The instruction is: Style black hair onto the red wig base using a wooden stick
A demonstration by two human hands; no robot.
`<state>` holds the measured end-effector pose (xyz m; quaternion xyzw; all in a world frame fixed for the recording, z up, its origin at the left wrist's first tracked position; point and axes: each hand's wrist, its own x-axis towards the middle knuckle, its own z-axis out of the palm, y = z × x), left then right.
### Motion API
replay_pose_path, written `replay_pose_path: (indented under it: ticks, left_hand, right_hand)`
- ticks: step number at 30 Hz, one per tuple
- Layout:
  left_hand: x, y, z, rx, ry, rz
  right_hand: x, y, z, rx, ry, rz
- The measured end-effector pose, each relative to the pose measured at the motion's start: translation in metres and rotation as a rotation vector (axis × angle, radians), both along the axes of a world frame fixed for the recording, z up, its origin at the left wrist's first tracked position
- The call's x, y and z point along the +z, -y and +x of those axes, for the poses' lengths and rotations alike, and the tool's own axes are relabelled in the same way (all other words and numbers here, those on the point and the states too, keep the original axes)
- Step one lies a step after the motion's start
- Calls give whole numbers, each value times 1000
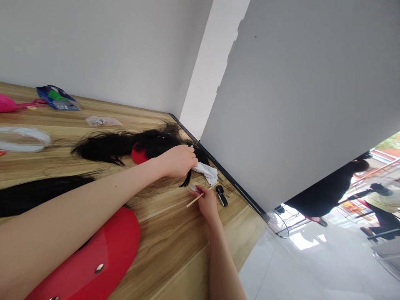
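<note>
My left hand (180,161) reaches across to a mass of black hair (106,146). Its fingers are curled closed, and a short lock of black hair (186,179) comes out from under them. A crumpled white tissue (208,173) lies right beside those fingertips. Lower down, my right hand (208,203) is closed around a thin wooden stick (194,201), which slants across its fingers. Something small and clear shows at its fingertips, too small to name. Part of a red piece (139,155) shows under the hair.
A car key (221,196) lies right of my right hand. Nearer me are a red visor-like piece with metal snaps (120,246) and more black hair (40,191). A clear ring (26,139), plastic bag (103,121) and blue packet (58,98) lie left. Grey walls border the wooden table.
</note>
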<state>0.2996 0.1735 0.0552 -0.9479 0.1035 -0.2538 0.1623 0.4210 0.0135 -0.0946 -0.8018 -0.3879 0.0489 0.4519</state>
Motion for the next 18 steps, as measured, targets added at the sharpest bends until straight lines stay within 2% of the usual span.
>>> replay_pose_path:
  ticks: [7,18]
  left_hand:
    - [0,0,0,-7,-12,-5]
    - [-1,0,1,-9,-24,-12]
  right_hand:
    - [4,0,-6,46,5,-7]
    - [0,1,-2,34,1,-18]
